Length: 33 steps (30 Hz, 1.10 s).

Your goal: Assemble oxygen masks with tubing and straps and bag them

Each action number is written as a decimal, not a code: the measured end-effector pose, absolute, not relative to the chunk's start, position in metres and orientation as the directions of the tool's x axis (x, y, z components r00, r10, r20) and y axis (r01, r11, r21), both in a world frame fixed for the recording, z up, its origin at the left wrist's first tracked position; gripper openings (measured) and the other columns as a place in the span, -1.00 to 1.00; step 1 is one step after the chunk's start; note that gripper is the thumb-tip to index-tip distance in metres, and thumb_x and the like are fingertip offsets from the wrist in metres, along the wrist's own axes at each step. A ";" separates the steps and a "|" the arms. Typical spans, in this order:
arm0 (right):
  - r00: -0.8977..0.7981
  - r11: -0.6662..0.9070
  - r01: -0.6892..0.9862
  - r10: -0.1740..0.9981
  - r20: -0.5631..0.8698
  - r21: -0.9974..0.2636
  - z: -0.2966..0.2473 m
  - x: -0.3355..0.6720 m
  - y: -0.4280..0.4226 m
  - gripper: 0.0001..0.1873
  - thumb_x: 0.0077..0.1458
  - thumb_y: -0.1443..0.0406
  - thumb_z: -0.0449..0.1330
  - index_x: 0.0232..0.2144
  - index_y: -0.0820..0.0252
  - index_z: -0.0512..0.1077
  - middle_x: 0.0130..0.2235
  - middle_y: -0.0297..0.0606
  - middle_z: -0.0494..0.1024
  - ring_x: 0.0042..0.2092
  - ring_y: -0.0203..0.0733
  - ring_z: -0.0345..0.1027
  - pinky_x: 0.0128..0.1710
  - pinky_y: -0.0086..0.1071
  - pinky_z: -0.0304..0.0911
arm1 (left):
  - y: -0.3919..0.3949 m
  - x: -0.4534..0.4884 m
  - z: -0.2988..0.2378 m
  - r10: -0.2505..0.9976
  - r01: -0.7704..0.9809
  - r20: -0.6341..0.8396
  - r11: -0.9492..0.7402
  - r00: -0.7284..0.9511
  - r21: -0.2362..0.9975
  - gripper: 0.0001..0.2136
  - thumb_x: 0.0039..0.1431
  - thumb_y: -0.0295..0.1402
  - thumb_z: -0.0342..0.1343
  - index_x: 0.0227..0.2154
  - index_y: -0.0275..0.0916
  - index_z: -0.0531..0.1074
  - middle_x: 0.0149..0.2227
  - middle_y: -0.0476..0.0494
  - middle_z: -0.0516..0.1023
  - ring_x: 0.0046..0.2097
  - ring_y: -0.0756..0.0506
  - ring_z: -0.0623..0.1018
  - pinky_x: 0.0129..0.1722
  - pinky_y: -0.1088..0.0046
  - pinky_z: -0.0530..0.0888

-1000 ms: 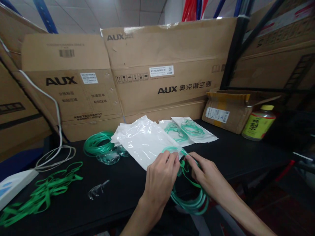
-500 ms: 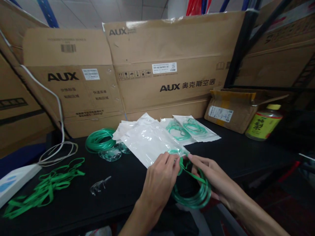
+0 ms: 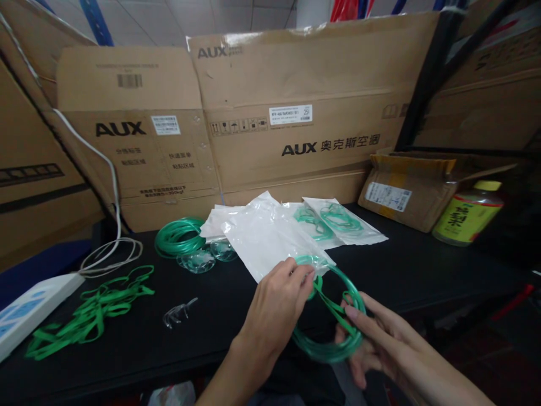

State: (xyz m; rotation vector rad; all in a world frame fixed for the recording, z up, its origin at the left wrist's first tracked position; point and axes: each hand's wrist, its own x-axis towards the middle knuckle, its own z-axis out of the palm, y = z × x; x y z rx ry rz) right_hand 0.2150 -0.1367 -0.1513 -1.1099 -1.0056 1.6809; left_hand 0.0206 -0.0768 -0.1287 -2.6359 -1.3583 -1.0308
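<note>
A coil of green plastic tubing [image 3: 327,354] hangs between my hands at the table's front edge, with a green strap [image 3: 327,299] running across it. My left hand [image 3: 281,299] pinches the upper left of the coil beside the mouth of a white pouch [image 3: 270,237]; part of the tubing shows at the pouch's edge. My right hand [image 3: 372,332] grips the coil's right side, thumb on top over the strap. Farther back lie pouches with green tubing inside [image 3: 341,217]. To the left rest another tubing coil [image 3: 180,237] and clear plastic mask-like pieces [image 3: 198,261].
Loose green straps [image 3: 95,310] and small clear plastic pieces [image 3: 180,313] lie on the black table [image 3: 220,332]. A white power strip [image 3: 40,307] with a cord is at left. At right stand an open cardboard box [image 3: 401,192] and a yellow-labelled bottle [image 3: 467,217]. Large cartons [image 3: 313,73] wall the back.
My right hand has slid down and right along the coil, away from the pouch's edge, and now holds its right side with the strap. My left hand keeps its pinch. The view shifted slightly.
</note>
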 end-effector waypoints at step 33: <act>-0.066 -0.295 -0.310 0.955 -0.289 -0.904 -0.163 0.222 -0.144 -0.52 -0.14 -0.06 0.49 -0.40 0.22 0.58 -0.63 -0.44 0.36 -0.67 -0.49 0.07 -0.71 -0.62 0.07 | -0.112 0.016 -0.143 0.762 0.733 0.559 -0.578 0.327 0.359 -0.79 0.21 -0.36 0.24 -0.10 -0.06 0.42 -0.18 -0.02 0.52 -0.15 -0.13 0.57 -0.30 0.40 0.52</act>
